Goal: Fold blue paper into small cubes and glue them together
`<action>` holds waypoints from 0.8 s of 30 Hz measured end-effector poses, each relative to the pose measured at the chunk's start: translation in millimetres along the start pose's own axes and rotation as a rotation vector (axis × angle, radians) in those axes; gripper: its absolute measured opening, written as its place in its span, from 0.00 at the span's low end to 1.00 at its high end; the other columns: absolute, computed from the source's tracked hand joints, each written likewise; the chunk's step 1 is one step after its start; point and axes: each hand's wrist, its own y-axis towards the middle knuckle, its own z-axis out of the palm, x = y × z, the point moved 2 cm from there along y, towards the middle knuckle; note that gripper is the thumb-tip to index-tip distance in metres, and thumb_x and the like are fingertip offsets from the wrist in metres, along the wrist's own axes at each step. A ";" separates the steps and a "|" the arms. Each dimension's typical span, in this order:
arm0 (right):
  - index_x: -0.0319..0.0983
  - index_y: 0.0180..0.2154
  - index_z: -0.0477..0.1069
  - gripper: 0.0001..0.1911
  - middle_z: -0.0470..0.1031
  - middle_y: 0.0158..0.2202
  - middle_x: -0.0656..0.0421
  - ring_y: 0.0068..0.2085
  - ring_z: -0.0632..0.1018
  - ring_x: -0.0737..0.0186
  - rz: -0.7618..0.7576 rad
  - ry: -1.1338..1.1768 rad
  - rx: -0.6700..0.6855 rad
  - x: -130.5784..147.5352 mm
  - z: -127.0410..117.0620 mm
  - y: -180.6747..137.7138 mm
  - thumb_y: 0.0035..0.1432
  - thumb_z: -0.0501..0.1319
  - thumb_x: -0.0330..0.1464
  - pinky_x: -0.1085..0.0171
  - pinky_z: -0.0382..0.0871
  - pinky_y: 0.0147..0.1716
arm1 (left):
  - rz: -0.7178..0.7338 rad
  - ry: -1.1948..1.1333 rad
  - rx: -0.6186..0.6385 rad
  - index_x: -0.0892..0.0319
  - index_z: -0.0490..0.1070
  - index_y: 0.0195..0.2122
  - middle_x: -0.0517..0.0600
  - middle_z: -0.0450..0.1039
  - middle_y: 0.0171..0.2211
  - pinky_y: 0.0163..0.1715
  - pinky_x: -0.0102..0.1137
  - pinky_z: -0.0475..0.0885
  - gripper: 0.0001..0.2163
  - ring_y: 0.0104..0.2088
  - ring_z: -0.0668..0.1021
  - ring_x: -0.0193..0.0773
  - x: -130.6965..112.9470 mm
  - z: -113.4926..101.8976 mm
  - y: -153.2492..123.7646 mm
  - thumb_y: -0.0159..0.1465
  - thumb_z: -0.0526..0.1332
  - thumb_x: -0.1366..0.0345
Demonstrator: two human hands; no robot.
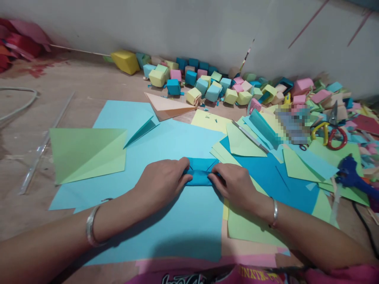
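A small folded piece of blue paper [201, 179] lies between my two hands, over large light-blue sheets [177, 221]. My left hand [166, 177] pinches its left end between thumb and fingers. At the opposite end, my right hand [233, 181] pinches it the same way. Crease lines show on the paper's far part, and its near edge is folded over. Left of my hands rests a creased light-green sheet [89, 154]. A folded teal piece [142, 132] stands beside it.
Several paper cubes [173, 86] line the wall. A cutter knife [250, 137] lies on paper at the right, with scissors [331, 128] and a blue glue gun [355, 175] farther over. A clear glue stick [38, 154] is at the left.
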 end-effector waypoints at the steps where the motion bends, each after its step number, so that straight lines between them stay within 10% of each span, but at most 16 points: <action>1: 0.37 0.34 0.71 0.13 0.75 0.28 0.57 0.29 0.72 0.64 -0.007 -0.012 -0.008 -0.1 0.0 0.2 0.67 0.54 0.36 0.64 0.55 0.28 | 0.000 0.006 -0.003 0.58 0.67 0.39 0.49 0.74 0.26 0.23 0.31 0.52 0.08 0.26 0.74 0.40 0.9 -0.5 0.1 0.66 0.57 0.58; 12: 0.38 0.36 0.71 0.11 0.72 0.26 0.58 0.29 0.70 0.62 0.027 -0.081 -0.076 -2.9 0.4 0.3 0.63 0.60 0.40 0.63 0.57 0.29 | 0.029 -0.043 -0.100 0.61 0.69 0.40 0.56 0.72 0.38 0.37 0.38 0.65 0.12 0.39 0.72 0.48 8.1 -3.2 1.9 0.61 0.65 0.59; 17: 0.35 0.48 0.71 0.16 0.74 0.45 0.47 0.44 0.72 0.52 -0.039 -0.097 -0.141 -3.1 -3.7 4.8 0.62 0.61 0.37 0.57 0.66 0.39 | 0.111 -0.158 -0.203 0.62 0.64 0.56 0.59 0.69 0.51 0.49 0.42 0.64 0.26 0.49 0.69 0.51 12.5 0.9 9.5 0.58 0.67 0.62; 24: 0.36 0.59 0.63 0.26 0.69 0.59 0.49 0.57 0.67 0.46 -0.103 -0.099 -0.101 -7.5 0.0 5.7 0.61 0.61 0.36 0.50 0.62 0.53 | 0.034 -0.348 -0.136 0.59 0.72 0.49 0.51 0.72 0.35 0.41 0.39 0.65 0.23 0.38 0.71 0.45 12.4 0.1 19.3 0.51 0.70 0.68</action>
